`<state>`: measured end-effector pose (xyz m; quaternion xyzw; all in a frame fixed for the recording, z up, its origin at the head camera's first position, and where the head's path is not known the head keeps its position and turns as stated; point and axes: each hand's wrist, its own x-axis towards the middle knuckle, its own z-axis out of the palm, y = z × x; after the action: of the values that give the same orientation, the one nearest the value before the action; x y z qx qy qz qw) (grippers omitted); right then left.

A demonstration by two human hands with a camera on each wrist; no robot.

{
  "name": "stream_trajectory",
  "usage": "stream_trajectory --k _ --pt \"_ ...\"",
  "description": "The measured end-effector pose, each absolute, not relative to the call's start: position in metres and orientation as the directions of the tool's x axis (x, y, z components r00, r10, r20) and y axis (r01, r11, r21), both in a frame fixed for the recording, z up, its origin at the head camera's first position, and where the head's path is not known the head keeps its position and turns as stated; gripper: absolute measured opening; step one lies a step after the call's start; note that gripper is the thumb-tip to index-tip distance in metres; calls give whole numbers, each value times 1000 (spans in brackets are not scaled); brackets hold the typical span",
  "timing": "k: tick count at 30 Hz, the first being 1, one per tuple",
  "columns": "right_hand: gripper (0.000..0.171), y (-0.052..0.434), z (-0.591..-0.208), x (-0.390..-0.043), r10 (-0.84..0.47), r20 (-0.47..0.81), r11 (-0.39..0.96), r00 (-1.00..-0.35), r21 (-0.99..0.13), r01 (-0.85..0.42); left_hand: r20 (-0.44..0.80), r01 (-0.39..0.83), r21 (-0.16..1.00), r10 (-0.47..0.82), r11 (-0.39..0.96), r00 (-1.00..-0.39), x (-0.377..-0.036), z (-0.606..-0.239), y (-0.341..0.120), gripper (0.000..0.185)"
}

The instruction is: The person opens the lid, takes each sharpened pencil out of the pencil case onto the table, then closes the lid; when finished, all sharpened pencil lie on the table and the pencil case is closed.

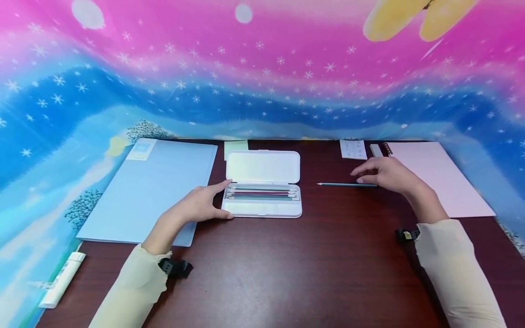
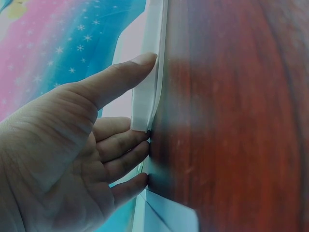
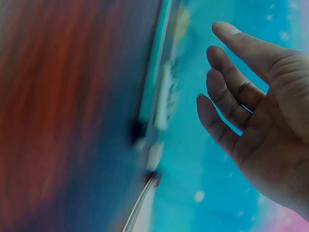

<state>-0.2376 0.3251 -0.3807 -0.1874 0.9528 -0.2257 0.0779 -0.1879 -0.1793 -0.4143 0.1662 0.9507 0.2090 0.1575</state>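
Note:
An open white pencil case [image 1: 262, 207] lies in the middle of the dark wooden table [image 1: 287, 264], with several pencils in its tray. My left hand [image 1: 223, 200] rests against the case's left end, thumb at the front corner and index finger at the back corner, fingers nearly straight. In the left wrist view the thumb and fingers of that hand [image 2: 137, 99] press on the case's white edge [image 2: 154, 43]. A single teal pencil [image 1: 340, 184] lies on the table right of the case. My right hand [image 1: 358, 176] hovers over its right end, fingers spread and holding nothing [image 3: 217, 72].
A light blue folder [image 1: 151, 187] lies at the left and a pink spiral notebook [image 1: 439, 177] at the right. A green sticky note [image 1: 236, 146], a white card [image 1: 352, 149] and an eraser [image 1: 375, 150] sit at the back. A white tube [image 1: 61, 279] lies front left.

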Motion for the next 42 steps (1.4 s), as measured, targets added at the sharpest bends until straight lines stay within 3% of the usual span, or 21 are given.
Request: stream_trajectory --k 15,22,28,42 --pt "24 204 -378 -241 -596 31 702 -803 -465 -539 -232 241 460 378 855 -896 -190 -414 -180 103" --pt "26 157 -384 -237 -679 -63 668 -731 -465 -581 -233 240 454 374 858 -898 -190 -413 -180 103" --pt "29 138 -391 -233 -703 -121 676 -701 -419 -606 -233 239 455 374 858 -898 -190 -414 -180 104" --pt "22 128 -394 -227 -689 -145 697 -710 -400 -595 -240 232 456 370 859 -897 -189 -412 -179 104"
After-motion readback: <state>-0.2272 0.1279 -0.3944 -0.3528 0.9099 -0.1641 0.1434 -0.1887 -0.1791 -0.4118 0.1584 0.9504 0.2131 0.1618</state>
